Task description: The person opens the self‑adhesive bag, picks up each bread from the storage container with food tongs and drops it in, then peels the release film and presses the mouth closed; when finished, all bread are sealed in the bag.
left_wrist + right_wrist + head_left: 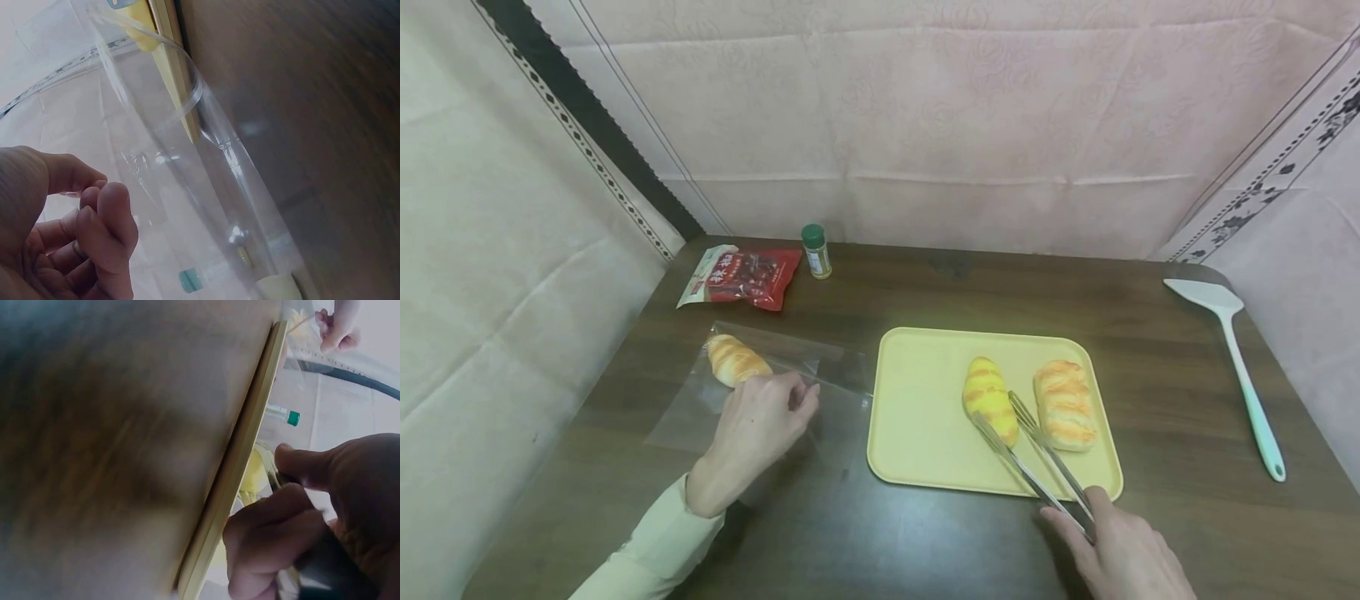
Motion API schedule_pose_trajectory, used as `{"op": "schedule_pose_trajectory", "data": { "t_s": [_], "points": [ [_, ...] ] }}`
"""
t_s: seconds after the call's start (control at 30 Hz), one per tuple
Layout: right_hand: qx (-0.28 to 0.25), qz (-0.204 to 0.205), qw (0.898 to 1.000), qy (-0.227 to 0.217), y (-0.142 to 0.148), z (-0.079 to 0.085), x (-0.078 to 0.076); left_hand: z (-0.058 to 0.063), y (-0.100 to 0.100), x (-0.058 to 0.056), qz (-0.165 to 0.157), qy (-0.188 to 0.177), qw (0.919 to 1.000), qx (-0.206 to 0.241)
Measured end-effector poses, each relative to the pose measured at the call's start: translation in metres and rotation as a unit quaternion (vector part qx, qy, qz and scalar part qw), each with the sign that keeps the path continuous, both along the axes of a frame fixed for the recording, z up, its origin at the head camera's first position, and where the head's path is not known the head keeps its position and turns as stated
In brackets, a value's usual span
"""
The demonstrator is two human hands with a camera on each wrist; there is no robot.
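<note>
My left hand (762, 433) pinches the upper layer of a clear plastic bag (685, 425), whose mouth gapes in the left wrist view. Inside the bag, a small golden bread roll (736, 360) lies toward the far left corner. With my right hand (1123, 546) I grip metal tongs (1051, 479) by their arms. Their tips straddle a yellow striped bread (988, 396) on a pale yellow tray (917, 417); whether they touch it I cannot tell. Right of the tongs sits a browned, ridged rectangular bread (1064, 406) on that tray.
A red snack packet (745, 277) and a green-capped spice jar (816, 252) stand at the table's back left. Along the right side lies a spatula (1243, 375) with a white head and mint handle. Pale cloth (925, 125) hangs behind the dark wooden table.
</note>
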State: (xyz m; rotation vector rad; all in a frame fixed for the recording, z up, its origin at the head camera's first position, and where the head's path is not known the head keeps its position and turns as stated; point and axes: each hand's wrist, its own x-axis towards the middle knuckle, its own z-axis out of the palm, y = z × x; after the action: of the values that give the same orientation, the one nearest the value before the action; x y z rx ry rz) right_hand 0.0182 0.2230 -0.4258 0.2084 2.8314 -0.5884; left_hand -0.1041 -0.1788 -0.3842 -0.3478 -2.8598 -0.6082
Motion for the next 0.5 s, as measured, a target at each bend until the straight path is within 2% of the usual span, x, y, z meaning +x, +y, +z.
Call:
{"op": "schedule_pose_trajectory", "data": {
  "t_s": [0.17, 0.37, 0.5],
  "points": [
    [0.006, 0.029, 0.998, 0.051, 0.0004, -0.0031, 0.0012, 0.0002, -0.0006, 0.0005, 0.001, 0.003, 1.0000, -0.002],
    [0.011, 0.028, 0.999, 0.017, 0.0039, 0.0001, -0.0036, 0.0013, -0.0014, 0.0016, 0.000, 0.003, 1.0000, 0.004],
    [0.008, 0.037, 0.999, 0.033, 0.0061, 0.0002, -0.0048, 0.0017, -0.0014, 0.0018, 0.004, -0.005, 1.0000, 0.008]
  ]
}}
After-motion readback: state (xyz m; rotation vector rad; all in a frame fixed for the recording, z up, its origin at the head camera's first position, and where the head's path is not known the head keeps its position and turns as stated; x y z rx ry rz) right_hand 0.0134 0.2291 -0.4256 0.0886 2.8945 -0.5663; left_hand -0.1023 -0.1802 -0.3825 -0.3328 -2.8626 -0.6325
